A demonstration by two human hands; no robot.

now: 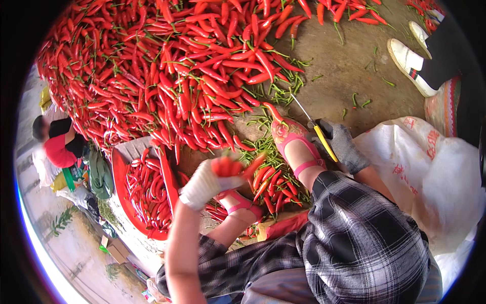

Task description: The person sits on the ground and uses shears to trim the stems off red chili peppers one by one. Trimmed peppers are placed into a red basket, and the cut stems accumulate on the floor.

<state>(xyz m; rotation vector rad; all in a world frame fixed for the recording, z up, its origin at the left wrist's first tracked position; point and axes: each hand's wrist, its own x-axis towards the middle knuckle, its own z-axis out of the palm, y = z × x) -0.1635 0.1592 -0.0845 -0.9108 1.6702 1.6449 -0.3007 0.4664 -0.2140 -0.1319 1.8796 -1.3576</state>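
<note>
My left hand (201, 184), in a white glove, is raised over the stems between my feet. It is motion-blurred, and red chili peppers (252, 167) show at its curled fingers; how many cannot be told. In a grey glove, my right hand (340, 142) grips a yellow-handled cutting tool (323, 141), apparently scissors or snips, beside my right shoe. Its thin metal blade points up and left towards the pile. Beneath my left hand, a small heap of red chilies (275, 186) lies on cut green stems (258, 146). The large chili pile (159, 72) spreads ahead.
A red scoop-shaped container (118, 186) holding chilies stands left. A white woven sack (425, 182) bulges at right. My pink shoes (290, 133) flank the small heap. Another person's white shoes (408, 60) stand upper right; a seated person (60, 150) is far left.
</note>
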